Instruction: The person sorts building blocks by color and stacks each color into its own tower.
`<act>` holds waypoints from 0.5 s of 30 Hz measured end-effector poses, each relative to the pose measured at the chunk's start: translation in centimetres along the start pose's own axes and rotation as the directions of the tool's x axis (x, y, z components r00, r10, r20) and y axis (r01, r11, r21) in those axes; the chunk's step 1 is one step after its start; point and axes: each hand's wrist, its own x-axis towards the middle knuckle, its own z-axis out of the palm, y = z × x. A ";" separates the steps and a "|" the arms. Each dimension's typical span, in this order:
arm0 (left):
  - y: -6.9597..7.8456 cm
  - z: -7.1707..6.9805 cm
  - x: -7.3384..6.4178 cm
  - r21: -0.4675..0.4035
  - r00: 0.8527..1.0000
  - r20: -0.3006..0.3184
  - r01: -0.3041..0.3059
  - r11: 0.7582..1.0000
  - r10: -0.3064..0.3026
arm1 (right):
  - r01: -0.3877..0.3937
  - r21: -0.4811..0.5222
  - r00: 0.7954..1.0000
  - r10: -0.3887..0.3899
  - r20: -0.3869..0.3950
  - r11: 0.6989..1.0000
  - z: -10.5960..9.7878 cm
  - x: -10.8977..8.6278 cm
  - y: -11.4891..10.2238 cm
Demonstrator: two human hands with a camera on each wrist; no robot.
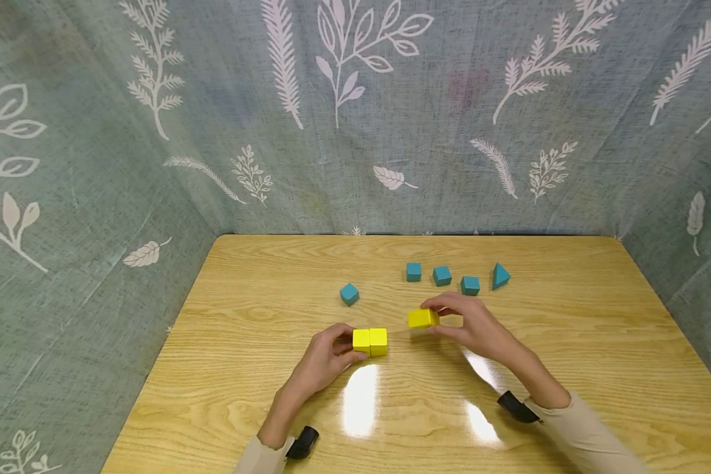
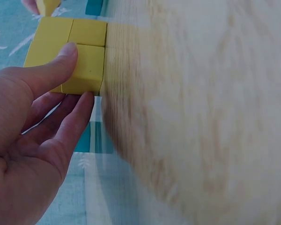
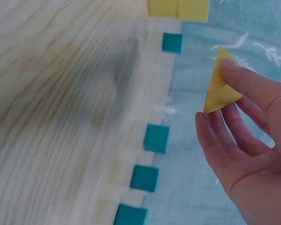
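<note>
My left hand (image 1: 326,359) pinches the left side of a small block of yellow cubes (image 1: 378,342) on the table, thumb on the near face and fingers behind. In the left wrist view these yellow cubes (image 2: 87,32) form two rows, two across, pressed together. To the right of them and a little farther back, my right hand (image 1: 476,322) holds a yellow triangular prism (image 1: 421,319) between thumb and fingertips. Its triangular end (image 3: 220,86) shows in the right wrist view, raised off the table.
Behind the hands on the wooden table (image 1: 243,395) lie a teal cube (image 1: 349,294) by itself, a row of three teal cubes (image 1: 442,276) and a teal triangular prism (image 1: 500,276). A leaf-patterned curtain (image 1: 355,164) encloses the table's back and sides.
</note>
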 end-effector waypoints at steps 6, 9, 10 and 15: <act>0.0 0.0 0.0 -0.013 1.000 0.005 -0.003 1.000 0.003 | 0.026 -0.006 1.000 -0.026 0.010 1.000 0.6 0.8 -1.0; -0.1 0.0 0.1 -0.023 1.000 0.006 -0.006 1.000 0.006 | 0.029 0.001 0.999 -0.029 0.024 1.000 1.0 1.3 -1.5; -0.2 0.0 0.1 -0.027 1.000 0.006 -0.007 1.000 0.007 | 0.030 0.004 0.999 -0.030 0.029 1.000 1.2 1.4 -1.6; -0.3 0.0 0.1 -0.047 1.000 0.010 -0.012 0.999 0.013 | 0.055 0.027 0.997 -0.056 0.050 0.998 2.2 2.2 -2.2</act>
